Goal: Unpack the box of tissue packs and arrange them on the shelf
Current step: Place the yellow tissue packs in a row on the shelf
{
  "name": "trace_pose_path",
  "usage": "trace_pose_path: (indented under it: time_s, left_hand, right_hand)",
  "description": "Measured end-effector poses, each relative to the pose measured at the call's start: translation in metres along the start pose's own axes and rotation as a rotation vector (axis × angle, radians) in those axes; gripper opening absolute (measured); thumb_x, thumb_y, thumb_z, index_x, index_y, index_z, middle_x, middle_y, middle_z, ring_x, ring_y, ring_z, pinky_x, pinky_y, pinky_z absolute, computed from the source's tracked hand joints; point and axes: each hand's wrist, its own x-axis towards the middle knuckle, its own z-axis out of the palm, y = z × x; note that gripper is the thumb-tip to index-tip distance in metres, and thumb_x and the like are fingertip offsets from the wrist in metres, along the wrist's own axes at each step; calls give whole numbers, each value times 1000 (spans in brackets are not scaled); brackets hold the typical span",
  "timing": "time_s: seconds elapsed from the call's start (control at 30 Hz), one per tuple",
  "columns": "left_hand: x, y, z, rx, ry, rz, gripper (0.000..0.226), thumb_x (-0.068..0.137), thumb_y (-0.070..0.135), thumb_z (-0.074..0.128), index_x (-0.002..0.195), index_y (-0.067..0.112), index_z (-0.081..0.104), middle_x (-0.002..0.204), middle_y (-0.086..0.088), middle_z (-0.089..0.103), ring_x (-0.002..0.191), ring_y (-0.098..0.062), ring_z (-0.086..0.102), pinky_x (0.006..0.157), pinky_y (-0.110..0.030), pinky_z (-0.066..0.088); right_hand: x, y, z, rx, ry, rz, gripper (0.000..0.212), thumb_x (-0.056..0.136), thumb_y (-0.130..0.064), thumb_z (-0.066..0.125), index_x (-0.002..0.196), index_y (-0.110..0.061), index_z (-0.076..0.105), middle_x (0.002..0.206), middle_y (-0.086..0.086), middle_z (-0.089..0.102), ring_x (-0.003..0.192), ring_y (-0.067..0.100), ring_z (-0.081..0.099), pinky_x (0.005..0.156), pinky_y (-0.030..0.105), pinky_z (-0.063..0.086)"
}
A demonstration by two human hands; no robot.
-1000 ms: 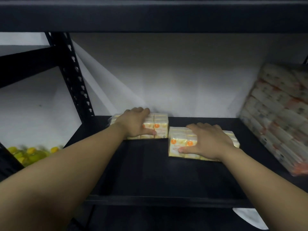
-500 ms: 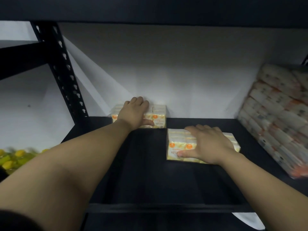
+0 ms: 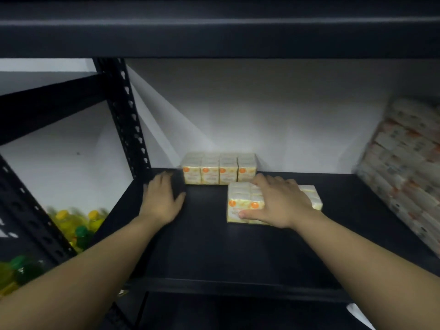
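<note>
One yellow-and-white tissue pack (image 3: pixel 219 169) with orange dots stands against the back wall on the black shelf (image 3: pixel 238 246). My left hand (image 3: pixel 162 198) is off it, to its left and slightly nearer, fingers spread over the bare shelf and holding nothing. A second tissue pack (image 3: pixel 240 206) lies in front and to the right of the first. My right hand (image 3: pixel 276 203) lies flat on top of it, thumb along its front edge. The box is not in view.
A large wrapped stack of tissue packs (image 3: pixel 404 167) leans at the shelf's right end. A black perforated upright (image 3: pixel 126 115) stands at the left. Yellow and green bottles (image 3: pixel 76 225) sit lower left. The shelf above (image 3: pixel 214 27) hangs low overhead.
My left hand has let go of the back tissue pack and drawn back to the left. That pack now stands against the wall. My right hand stays on the second pack.
</note>
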Motion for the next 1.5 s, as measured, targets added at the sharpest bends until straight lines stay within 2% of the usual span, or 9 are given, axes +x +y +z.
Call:
trace_pose_path:
  time_s: [0.1, 0.2, 0.37, 0.7, 0.93, 1.17, 1.37, 1.5]
  left_hand:
    - [-4, -15, 5, 85, -153, -89, 60, 98, 57, 52, 144, 19, 52, 147, -8, 52, 136, -30, 47, 121, -54, 29]
    - [-3, -11, 5, 78, -127, -96, 51, 97, 56, 51, 135, 23, 58, 139, -4, 56, 131, -29, 49, 119, -52, 31]
    - [-5, -9, 5, 83, -112, -95, 50, 98, 53, 49, 136, 22, 57, 138, -4, 55, 132, -30, 47, 119, -52, 30]
    - [-3, -11, 5, 47, -128, -99, 43, 101, 48, 46, 133, 22, 59, 135, -5, 56, 131, -30, 47, 120, -54, 29]
    - [0, -15, 7, 29, -108, -97, 34, 103, 36, 43, 126, 21, 63, 129, -6, 58, 125, -30, 49, 117, -53, 32]
    - [-2, -16, 7, 5, -105, -90, 36, 103, 41, 43, 127, 23, 63, 131, -5, 58, 127, -30, 49, 118, -53, 31]
    - [-1, -17, 7, -33, -99, -88, 39, 105, 45, 42, 128, 23, 64, 133, -5, 58, 130, -30, 47, 120, -52, 28]
    - [-2, -16, 7, -52, -94, -87, 38, 106, 42, 40, 127, 23, 65, 132, -5, 59, 129, -30, 47, 120, -52, 28]
  right_hand:
    - [19, -28, 6, -5, 28, -50, 97, 71, -95, 49, 147, -38, 32, 141, -3, 48, 128, 24, 45, 105, 47, 37]
    - [36, -51, 11, -15, 67, -64, 98, 71, -95, 47, 148, -37, 33, 144, -2, 45, 132, 24, 40, 110, 46, 34]
    - [58, -76, 16, -32, 135, -79, 99, 71, -94, 48, 148, -33, 38, 147, 3, 39, 135, 27, 35, 118, 45, 27]
    - [83, -95, 22, -43, 135, -100, 102, 72, -94, 48, 148, -27, 37, 159, 6, 30, 148, 29, 25, 125, 54, 12]
    - [92, -100, 25, -50, 165, -119, 98, 72, -95, 48, 144, -28, 40, 150, 4, 40, 138, 28, 37, 122, 52, 18]
    - [101, -97, 25, -21, 173, -113, 97, 68, -94, 53, 138, -28, 43, 139, 0, 46, 126, 25, 44, 111, 44, 34]
    - [106, -93, 27, 0, 210, -107, 110, 67, -94, 56, 151, -26, 35, 145, -1, 45, 131, 24, 43, 113, 43, 34]
    - [108, -92, 29, -53, 215, -103, 113, 67, -98, 51, 152, -24, 37, 147, -1, 45, 132, 24, 43, 113, 44, 34]
